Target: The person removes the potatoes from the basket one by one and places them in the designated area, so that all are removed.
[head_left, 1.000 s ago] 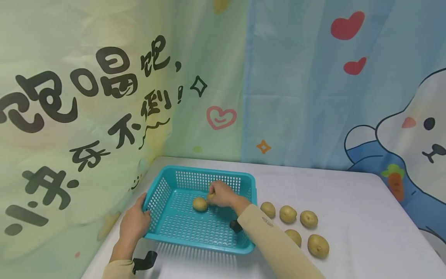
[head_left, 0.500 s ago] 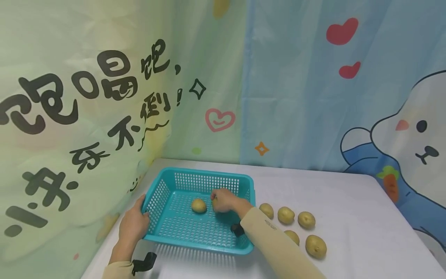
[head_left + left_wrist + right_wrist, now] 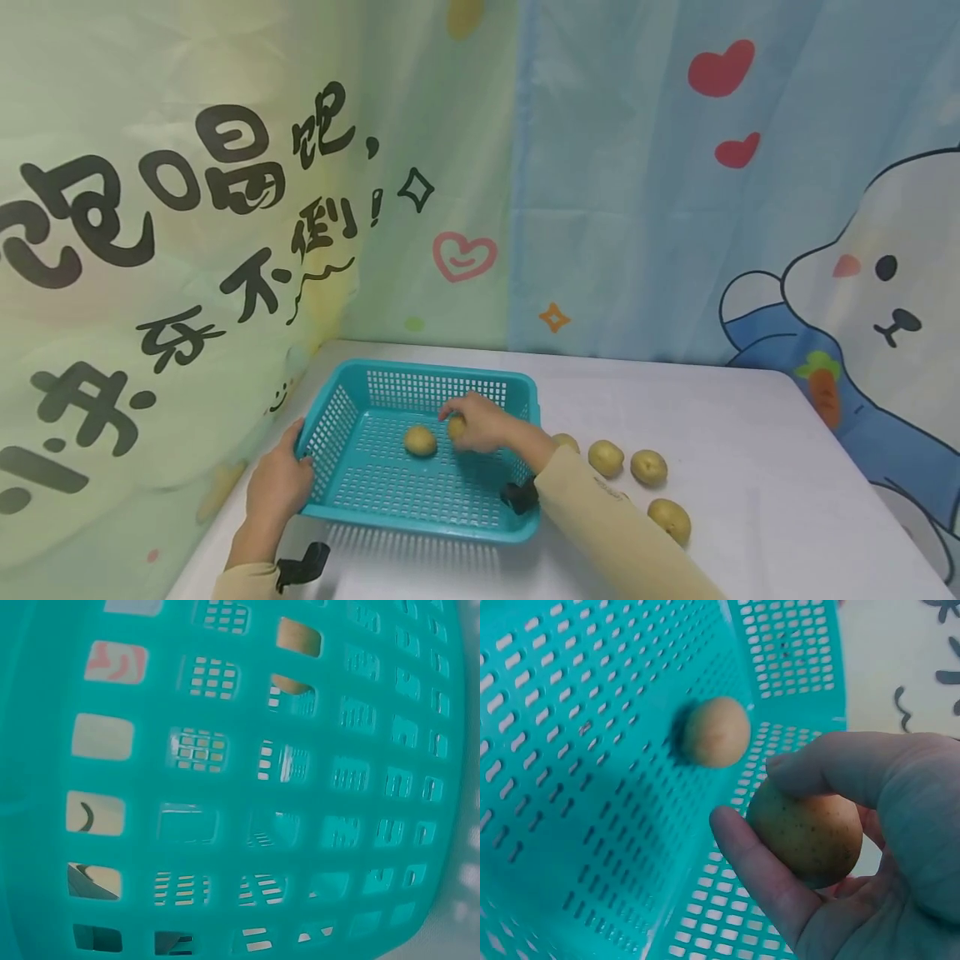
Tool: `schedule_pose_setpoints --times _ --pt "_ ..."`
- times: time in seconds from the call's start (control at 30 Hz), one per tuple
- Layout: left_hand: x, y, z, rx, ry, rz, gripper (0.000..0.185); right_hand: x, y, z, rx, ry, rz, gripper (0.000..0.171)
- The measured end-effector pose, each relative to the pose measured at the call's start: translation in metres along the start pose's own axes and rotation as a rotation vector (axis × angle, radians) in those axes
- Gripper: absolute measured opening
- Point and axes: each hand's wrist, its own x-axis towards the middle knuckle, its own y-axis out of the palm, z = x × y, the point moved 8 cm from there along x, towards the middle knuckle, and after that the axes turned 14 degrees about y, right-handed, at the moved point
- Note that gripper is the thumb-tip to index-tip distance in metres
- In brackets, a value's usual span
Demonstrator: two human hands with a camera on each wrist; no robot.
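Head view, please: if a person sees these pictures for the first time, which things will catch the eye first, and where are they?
First comes the turquoise basket at the table's left end, its left rim gripped by the left hand. Inside it, the right hand holds a potato above the floor, beside another potato lying there. To the right, more loose potatoes rest on the white table, and behind hangs a curtain with a cartoon rabbit.

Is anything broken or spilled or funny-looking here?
Nothing stands out. The turquoise plastic basket sits flat and whole on the white table. One small yellow potato lies inside, the right hand holds another potato over it, and the left hand grips the rim.
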Motion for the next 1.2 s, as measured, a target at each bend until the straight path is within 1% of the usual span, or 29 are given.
schedule_pose_setpoints --times 0.13,0.23,0.33,0.47,0.6,0.73,0.77,0.83,0.97,1.07,1.2 --pt "0.000 0.000 0.001 0.002 -0.001 0.001 0.061 -0.017 -0.008 0.004 0.058 -0.070 -0.009 0.034" --pt "0.000 0.001 0.003 0.007 0.000 0.004 0.061 -0.031 -0.014 0.002 0.114 -0.117 -0.024 0.032" --pt "0.000 0.000 0.004 0.010 -0.001 0.007 0.060 -0.044 -0.020 -0.006 0.194 -0.124 -0.036 0.036" --pt "-0.002 0.000 0.004 0.013 -0.009 0.008 0.060 -0.061 -0.029 -0.017 0.280 -0.104 -0.064 0.041" --pt "-0.004 0.002 0.005 0.007 -0.013 0.012 0.061 -0.083 -0.033 -0.031 0.336 -0.075 -0.104 0.044" --pt "-0.004 0.004 0.005 0.000 -0.011 0.018 0.060 -0.107 -0.033 -0.046 0.463 -0.043 -0.117 0.048" --pt "-0.004 0.004 0.005 0.000 -0.011 0.016 0.060 -0.112 -0.033 -0.049 0.510 -0.033 -0.117 0.048" --pt "-0.004 0.004 0.005 0.003 -0.015 0.013 0.060 -0.121 -0.032 -0.058 0.600 0.006 -0.131 0.049" --pt "-0.005 0.003 0.006 0.004 -0.023 0.009 0.060 -0.138 -0.030 -0.077 0.707 0.115 -0.206 0.053" --pt "-0.004 0.004 0.004 -0.003 -0.017 0.010 0.060 -0.153 -0.029 -0.094 0.737 0.173 -0.263 0.054" --pt "-0.001 0.003 0.003 0.003 -0.004 0.010 0.060 -0.171 -0.023 -0.114 0.764 0.218 -0.302 0.055"
